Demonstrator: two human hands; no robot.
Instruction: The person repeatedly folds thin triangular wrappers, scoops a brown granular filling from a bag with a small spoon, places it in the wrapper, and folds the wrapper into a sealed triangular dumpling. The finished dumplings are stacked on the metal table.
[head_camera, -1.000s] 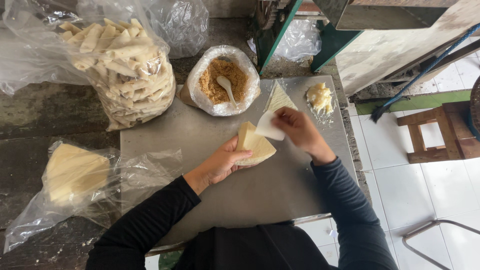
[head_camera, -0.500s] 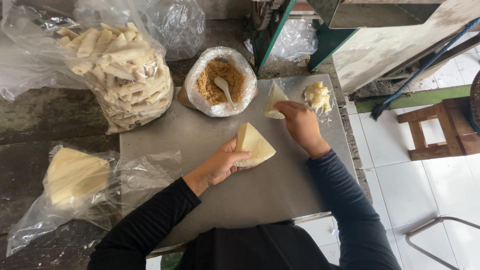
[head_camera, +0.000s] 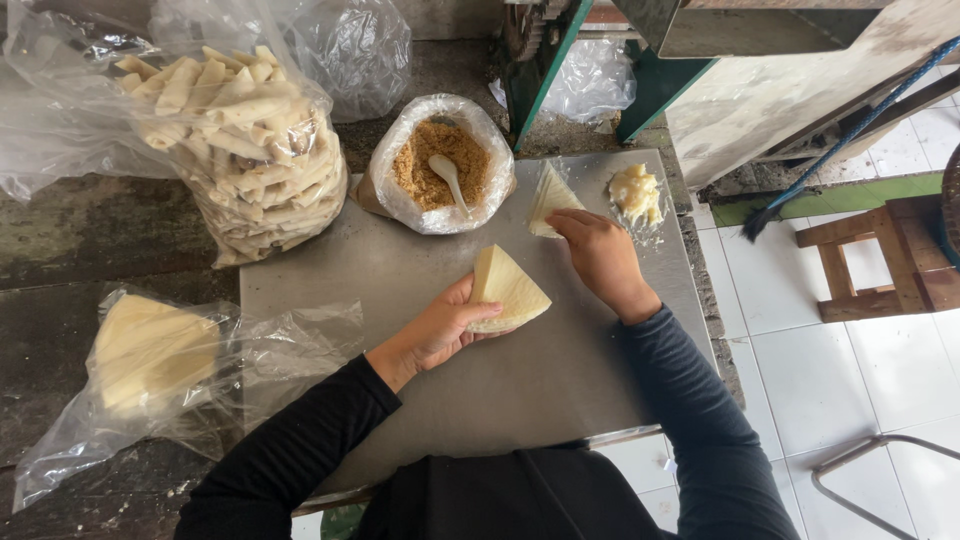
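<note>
The table (head_camera: 150, 230) is dark, worn and stained, and on it lies a grey metal sheet (head_camera: 520, 390) that serves as the work surface. To the right, the floor (head_camera: 800, 360) has white tiles, with a wooden stool (head_camera: 870, 260) and a green-framed machine (head_camera: 640, 70) standing behind the sheet. The left hand (head_camera: 440, 330) holds a stack of pale triangular wrappers (head_camera: 508, 290), with the fingers curled under it and the thumb at its edge, just above the middle of the sheet. The right hand (head_camera: 598, 255) rests with its fingertips on a single wrapper (head_camera: 550, 198) that lies flat near the far edge of the sheet; the fingers are bent and close together, pressing down on it. Just beside this wrapper, on the right, there is a small lump of pale paste (head_camera: 637, 192). Behind the left hand stands an open bag of brown crumbly filling (head_camera: 430, 165) with a white spoon (head_camera: 449, 178) in it. Further left is a big clear bag full of rolled pieces (head_camera: 235, 150), and in front of it a flat bag with more wrappers (head_camera: 150, 350). The lower corner of the single wrapper is hidden under the right hand, and the bottom of the stack is covered by the left palm. The person's body in dark sleeves is cut off by the lower edge.
</note>
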